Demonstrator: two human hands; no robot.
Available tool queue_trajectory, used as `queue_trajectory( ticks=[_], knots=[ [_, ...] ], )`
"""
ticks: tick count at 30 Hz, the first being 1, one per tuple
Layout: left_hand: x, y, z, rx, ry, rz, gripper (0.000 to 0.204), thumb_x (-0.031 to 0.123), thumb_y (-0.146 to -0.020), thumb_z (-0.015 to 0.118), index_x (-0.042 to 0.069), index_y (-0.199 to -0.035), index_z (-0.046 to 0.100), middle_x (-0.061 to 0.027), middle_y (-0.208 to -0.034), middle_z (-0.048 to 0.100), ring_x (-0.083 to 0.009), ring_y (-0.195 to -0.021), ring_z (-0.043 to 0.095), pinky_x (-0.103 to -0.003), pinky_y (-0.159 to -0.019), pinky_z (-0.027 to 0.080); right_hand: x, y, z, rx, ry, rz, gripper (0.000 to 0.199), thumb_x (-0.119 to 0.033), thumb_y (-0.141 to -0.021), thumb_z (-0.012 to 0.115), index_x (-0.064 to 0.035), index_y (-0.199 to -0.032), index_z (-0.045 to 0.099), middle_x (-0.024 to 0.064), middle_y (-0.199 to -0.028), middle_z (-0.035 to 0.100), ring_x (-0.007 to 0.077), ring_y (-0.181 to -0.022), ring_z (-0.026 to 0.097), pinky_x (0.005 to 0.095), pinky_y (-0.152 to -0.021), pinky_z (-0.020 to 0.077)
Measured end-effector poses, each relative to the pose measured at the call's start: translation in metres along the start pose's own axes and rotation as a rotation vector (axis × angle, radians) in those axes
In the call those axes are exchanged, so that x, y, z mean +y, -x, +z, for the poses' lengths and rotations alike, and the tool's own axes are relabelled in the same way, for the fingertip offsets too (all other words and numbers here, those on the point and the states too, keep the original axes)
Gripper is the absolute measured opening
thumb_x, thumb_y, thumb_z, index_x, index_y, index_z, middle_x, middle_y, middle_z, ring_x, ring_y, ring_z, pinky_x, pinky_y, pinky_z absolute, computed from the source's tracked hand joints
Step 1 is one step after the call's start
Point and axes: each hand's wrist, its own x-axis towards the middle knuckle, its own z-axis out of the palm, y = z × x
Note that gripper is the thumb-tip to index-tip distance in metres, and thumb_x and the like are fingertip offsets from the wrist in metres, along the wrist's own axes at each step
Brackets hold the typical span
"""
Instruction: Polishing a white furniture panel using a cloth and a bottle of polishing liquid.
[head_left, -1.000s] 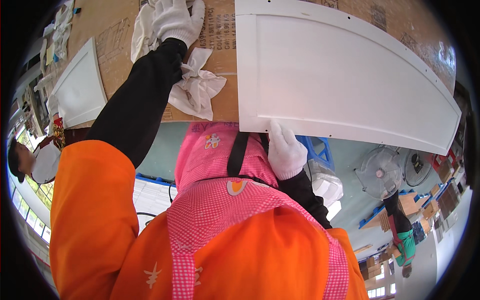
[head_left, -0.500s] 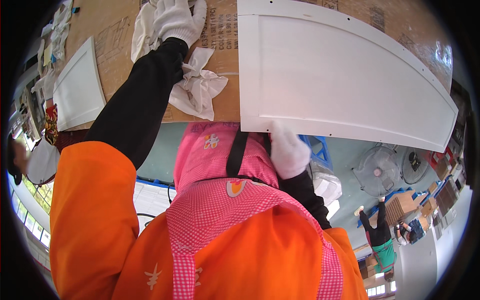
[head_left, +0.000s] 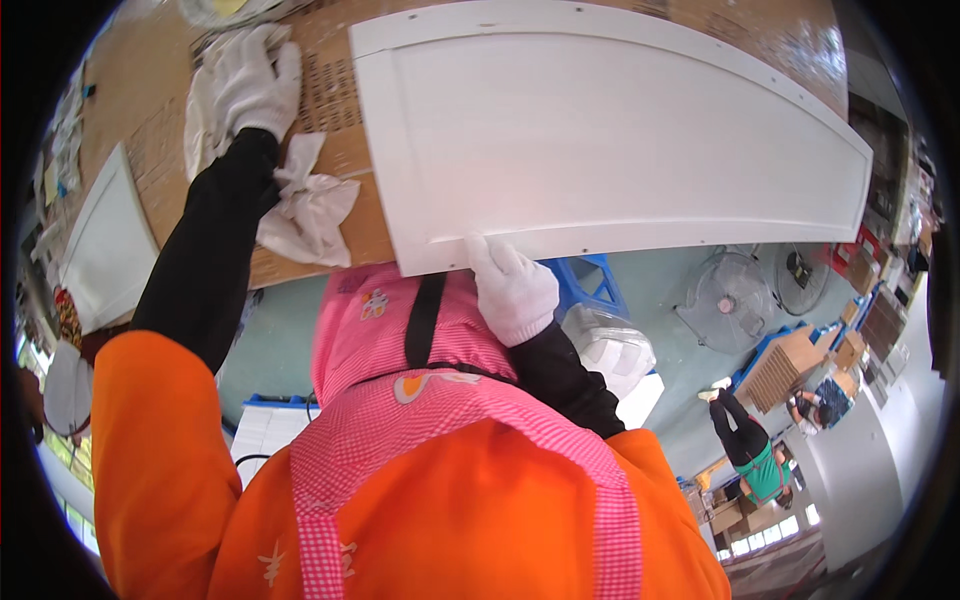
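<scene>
A large white panel [head_left: 620, 140] with a raised frame and small holes along its rim lies on the cardboard-covered table, its near edge overhanging. My right hand [head_left: 512, 295], in a white knit glove, is closed at that near edge near the panel's left corner. One or two of its digits reach over the frame; the others are partly hidden. To the panel's left, my gloved left hand [head_left: 252, 88] lies over a white cloth [head_left: 200, 125], fingers laid out and thumb apart. A second crumpled white cloth [head_left: 312, 205] sits beside my left wrist.
Another white panel [head_left: 105, 245] lies at the left, with a person's arm near it. Beyond the table's near edge are a blue stool [head_left: 590, 285], a plastic-wrapped white bundle [head_left: 610, 350] and floor fans [head_left: 730, 300]. A person in green [head_left: 760, 465] is farther off.
The view has shifted, so the table and panel appear farther left. My right hand's digits now show on top of the panel's near frame. My left hand stays by the cloth.
</scene>
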Motion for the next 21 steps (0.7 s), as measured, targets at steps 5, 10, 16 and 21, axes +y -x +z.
queue_trajectory(
  ticks=[5,10,16,21],
  knots=[
    [0.003,0.0,-0.001,0.026,-0.001,-0.049,0.029,0.037,-0.091,0.066,0.018,-0.113,0.068,-0.0106,-0.115,0.067,-0.0332,-0.119,0.056,-0.048,-0.106,0.04,0.192,0.029,-0.069,0.423,0.566,0.158,0.035,-0.018,-0.092,0.069,-0.0219,-0.126,0.073,0.0065,-0.079,0.069,0.0226,-0.046,0.052,0.0376,-0.047,0.0448],
    [-0.006,-0.002,-0.002,-0.054,-0.057,0.062,0.026,0.034,-0.092,0.066,0.018,-0.112,0.068,-0.0106,-0.113,0.067,-0.0329,-0.118,0.055,-0.048,-0.109,0.035,0.267,0.02,-0.137,0.607,0.571,0.488,0.025,-0.023,-0.095,0.067,-0.0098,-0.116,0.074,0.0086,-0.081,0.068,0.03,-0.063,0.062,0.0424,-0.058,0.0512],
    [-0.013,0.0,0.005,-0.028,-0.01,0.085,0.03,0.03,-0.093,0.065,0.012,-0.117,0.066,-0.0139,-0.121,0.064,-0.0358,-0.122,0.053,-0.049,-0.11,0.036,0.146,0.016,-0.096,0.179,0.095,0.115,0.031,-0.013,-0.086,0.071,-0.0202,-0.117,0.075,0.0058,-0.086,0.069,0.024,-0.061,0.064,0.0354,-0.056,0.0523],
    [-0.022,0.003,0.009,-0.052,0.016,0.056,0.032,0.026,-0.094,0.064,0.008,-0.12,0.063,-0.0156,-0.123,0.063,-0.037,-0.123,0.052,-0.048,-0.109,0.037,0.33,0.043,-0.167,0.422,0.331,0.496,0.027,-0.021,-0.091,0.07,-0.0143,-0.117,0.076,0.0137,-0.086,0.07,0.0304,-0.075,0.067,0.0414,-0.069,0.0542]
  ],
)
